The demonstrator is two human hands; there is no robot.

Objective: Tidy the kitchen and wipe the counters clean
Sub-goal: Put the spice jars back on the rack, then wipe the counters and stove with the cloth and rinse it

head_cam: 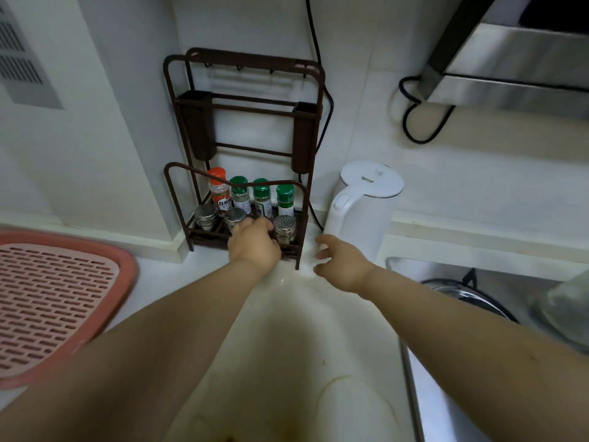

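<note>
A dark brown wire spice rack [301, 218] stands in the counter's back corner. It holds a red-capped bottle [218, 189], three green-capped bottles [262, 194] and steel shakers [284, 229] in front. My left hand [255, 242] reaches into the front row between two shakers with its fingers curled downward; whatever is under it is hidden. With fingers spread and nothing in it, my right hand [339, 263] hovers just right of the rack. It is near the base of the white electric kettle [357, 215]. The white counter [302, 346] shows yellowish stains near me.
A pink slotted drain tray [57, 301] lies at the left. At the right is a steel stove top [411, 362] with a pot lid [471, 295]. A range hood [516, 68] hangs above, and black cables [414, 122] run along the tiled wall.
</note>
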